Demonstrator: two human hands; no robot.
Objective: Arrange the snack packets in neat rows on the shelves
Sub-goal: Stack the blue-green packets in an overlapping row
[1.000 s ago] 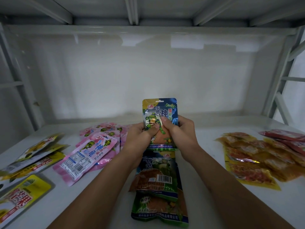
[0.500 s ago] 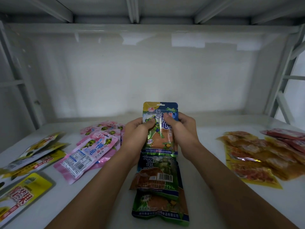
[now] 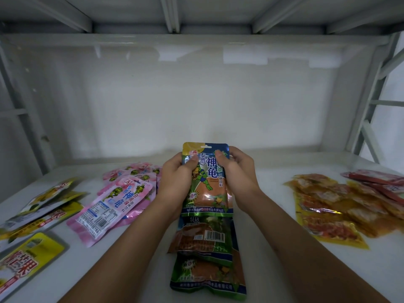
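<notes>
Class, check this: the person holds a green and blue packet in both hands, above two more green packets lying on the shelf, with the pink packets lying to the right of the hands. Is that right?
One detail is wrong. The head view shows the pink packets to the left of the hands, not the right. The rest stands: left hand and right hand both grip the green and blue packet, above two green packets on the shelf.

Held packet (image 3: 206, 180) mid-shelf, 2 more packets (image 3: 207, 256) before it, piles left (image 3: 122, 193) & right (image 3: 341, 204).
</notes>
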